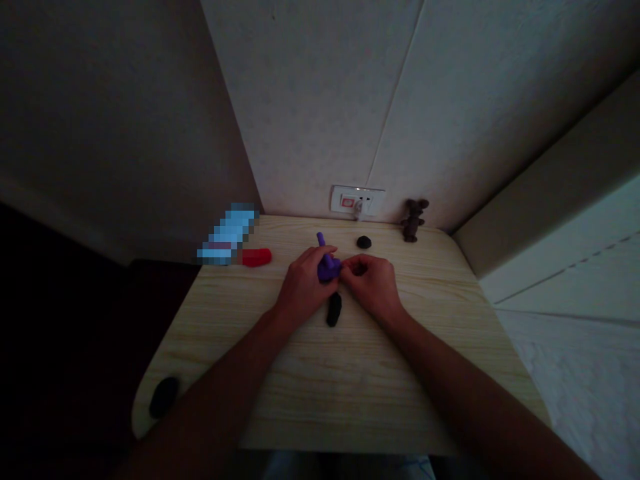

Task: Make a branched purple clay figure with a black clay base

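Purple figure between both hands, on the near side of the wall socket.
Left hand curls round it, presumably steadying it; right hand has fingertips drawn narrow at its side, perhaps for fine work; whether gripping, cannot tell.

Both forearms are bare, tapering smoothly to narrower wrists.

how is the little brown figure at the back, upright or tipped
Upright: the brown figure rises above the back edge of the table, head uppermost.
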A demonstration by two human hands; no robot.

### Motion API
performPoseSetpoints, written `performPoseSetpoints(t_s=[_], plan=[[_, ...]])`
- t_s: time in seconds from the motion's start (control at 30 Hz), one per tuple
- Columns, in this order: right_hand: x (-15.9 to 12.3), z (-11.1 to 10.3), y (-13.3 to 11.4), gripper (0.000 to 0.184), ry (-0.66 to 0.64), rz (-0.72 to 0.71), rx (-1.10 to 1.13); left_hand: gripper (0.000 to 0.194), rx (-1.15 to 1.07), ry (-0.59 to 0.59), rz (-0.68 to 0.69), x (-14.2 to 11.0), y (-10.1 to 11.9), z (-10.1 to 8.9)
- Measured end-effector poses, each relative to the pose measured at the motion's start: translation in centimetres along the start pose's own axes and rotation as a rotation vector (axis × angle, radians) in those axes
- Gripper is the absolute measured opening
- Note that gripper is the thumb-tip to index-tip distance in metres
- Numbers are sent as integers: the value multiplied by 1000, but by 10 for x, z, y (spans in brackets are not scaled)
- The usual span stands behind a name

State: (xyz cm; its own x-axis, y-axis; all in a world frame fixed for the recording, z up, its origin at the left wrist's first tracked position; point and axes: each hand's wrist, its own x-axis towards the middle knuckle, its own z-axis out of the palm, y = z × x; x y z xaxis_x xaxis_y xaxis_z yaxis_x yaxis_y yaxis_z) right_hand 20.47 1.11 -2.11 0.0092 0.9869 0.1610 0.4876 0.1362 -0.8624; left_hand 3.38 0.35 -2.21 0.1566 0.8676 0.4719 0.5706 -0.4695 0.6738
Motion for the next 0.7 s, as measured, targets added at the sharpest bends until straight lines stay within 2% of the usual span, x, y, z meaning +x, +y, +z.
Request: performPoseSetpoints(t_s=[0.13,0.2,0.3,0.5,0.7], plan=[[0,-5,10,32,-149,-60,200,49,-35,36,-49,1,-3,-2],[0,-8,13,33,-174,-114,223,49,-58,32,-56,0,-5,-2],[0,-13,15,25,-170,-251,138,52,-98,14,-56,-1,-8,-2],[1,-21,15,27,-204,-493,-102,57,-123,-26,-73,-1,-9,-3],[0,-20,14,23,-190,-533,-228,55,-182,-51,-96,-1,-9,-3]])
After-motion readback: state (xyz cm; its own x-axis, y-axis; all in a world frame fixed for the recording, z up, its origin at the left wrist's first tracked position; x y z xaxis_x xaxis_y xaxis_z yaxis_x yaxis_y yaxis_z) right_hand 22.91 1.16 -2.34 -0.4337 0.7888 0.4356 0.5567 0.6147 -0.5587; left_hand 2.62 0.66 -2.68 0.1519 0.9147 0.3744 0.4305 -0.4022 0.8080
